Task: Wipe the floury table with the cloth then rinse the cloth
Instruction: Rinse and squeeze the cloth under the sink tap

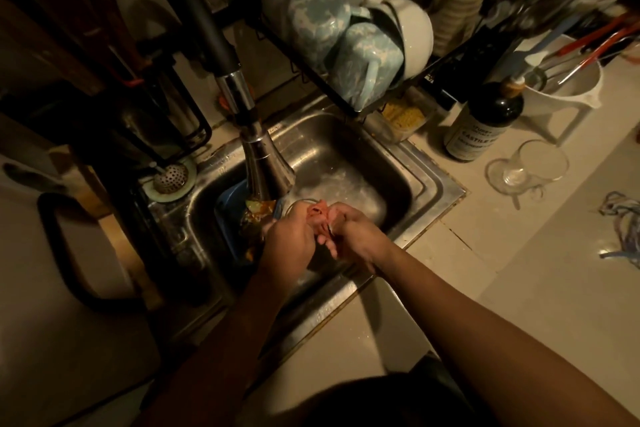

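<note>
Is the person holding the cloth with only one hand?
No, the left hand and the right hand both grip the cloth over the sink.

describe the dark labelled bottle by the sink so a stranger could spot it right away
Find the steel sink mid-frame, then look at the pale counter along its right rim. The bottle stands upright there, just beyond a clear glass. Its dark body and pale label reading Castile set it apart from the white dishes around it.
</note>
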